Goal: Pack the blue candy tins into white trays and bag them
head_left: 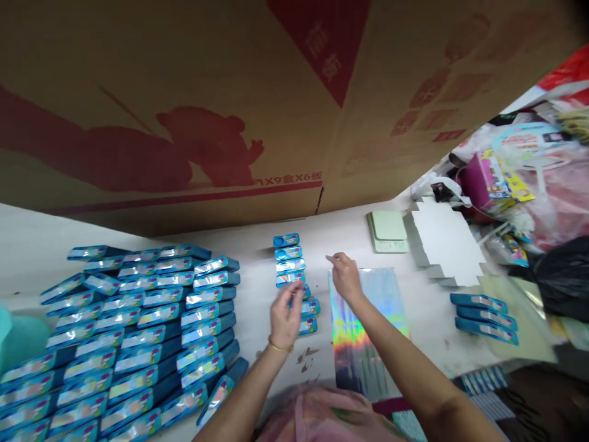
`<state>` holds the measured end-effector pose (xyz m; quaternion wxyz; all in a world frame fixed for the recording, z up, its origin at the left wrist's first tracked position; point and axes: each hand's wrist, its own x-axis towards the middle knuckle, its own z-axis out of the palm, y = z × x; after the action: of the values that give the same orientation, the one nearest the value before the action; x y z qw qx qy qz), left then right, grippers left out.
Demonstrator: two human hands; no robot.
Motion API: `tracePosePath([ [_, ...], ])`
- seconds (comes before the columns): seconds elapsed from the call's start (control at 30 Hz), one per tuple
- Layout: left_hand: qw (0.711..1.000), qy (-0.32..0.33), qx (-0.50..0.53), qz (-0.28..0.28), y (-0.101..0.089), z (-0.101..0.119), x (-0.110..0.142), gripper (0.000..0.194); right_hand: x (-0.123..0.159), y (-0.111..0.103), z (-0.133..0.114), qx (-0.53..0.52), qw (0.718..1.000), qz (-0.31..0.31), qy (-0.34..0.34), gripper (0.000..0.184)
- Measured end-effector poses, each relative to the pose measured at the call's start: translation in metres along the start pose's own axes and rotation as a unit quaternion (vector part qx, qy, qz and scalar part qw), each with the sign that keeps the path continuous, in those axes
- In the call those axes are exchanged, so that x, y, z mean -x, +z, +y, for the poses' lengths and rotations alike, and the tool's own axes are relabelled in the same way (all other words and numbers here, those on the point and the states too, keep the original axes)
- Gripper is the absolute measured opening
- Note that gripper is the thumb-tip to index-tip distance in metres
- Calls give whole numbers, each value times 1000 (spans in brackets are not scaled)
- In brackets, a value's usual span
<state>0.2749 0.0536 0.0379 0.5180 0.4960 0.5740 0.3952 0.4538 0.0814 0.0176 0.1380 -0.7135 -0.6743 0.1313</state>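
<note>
A short column of small blue boxes (pixel 290 265) with shiny labels runs down the middle of the table. My left hand (pixel 285 316), with a thin bracelet at the wrist, is over the lower part of this column and covers some boxes. Its thumb and fingers are bent together; whatever they may hold is hidden. To the right, above the upper left corner of a rainbow-shimmering sheet (pixel 368 319), my right hand (pixel 346 279) makes a pinch. Something tiny seems to be at its fingertips, too small to name.
Many blue boxes (pixel 133 319) stand in rows at left, beside a turquoise container (pixel 21 337). A large cardboard carton (pixel 276 123) walls off the back. On the right are a pale green scale (pixel 388 231), a white stepped-edge box (pixel 446 242), several blue boxes (pixel 485 318) and bagged clutter (pixel 543 172).
</note>
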Motion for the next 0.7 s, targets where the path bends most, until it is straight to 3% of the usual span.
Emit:
tracePosePath([
  [0.07, 991, -20, 13, -128, 36, 1, 18, 27, 11, -5, 36, -24, 999, 12, 47, 37],
  [0.1, 987, -29, -5, -160, 55, -4, 23, 33, 16, -5, 51, -29, 998, 3, 46, 35],
  [0.2, 977, -94, -115, -156, 104, -30, 25, 49, 24, 5, 77, -13, 999, -45, 14, 30],
  [0.27, 966, -127, -179, -136, 123, -49, 20, 55, 25, 17, 81, 14, 997, -70, 7, 34],
  [0.37, 959, -90, -226, -144, 133, -70, 16, 57, 24, 31, 77, 46, 996, -82, -11, 33],
  [0.5, 954, -41, -243, -172, 126, -85, 23, 62, 32, 37, 76, 48, 994, -81, -58, 20],
  [0.6, 951, -26, -256, -171, 123, -85, 24, 62, 41, 39, 81, 33, 993, -75, -82, 19],
  [0.7, 941, -19, -311, -135, 126, -75, 17, 56, 45, 42, 85, 1, 995, -57, -85, 18],
])
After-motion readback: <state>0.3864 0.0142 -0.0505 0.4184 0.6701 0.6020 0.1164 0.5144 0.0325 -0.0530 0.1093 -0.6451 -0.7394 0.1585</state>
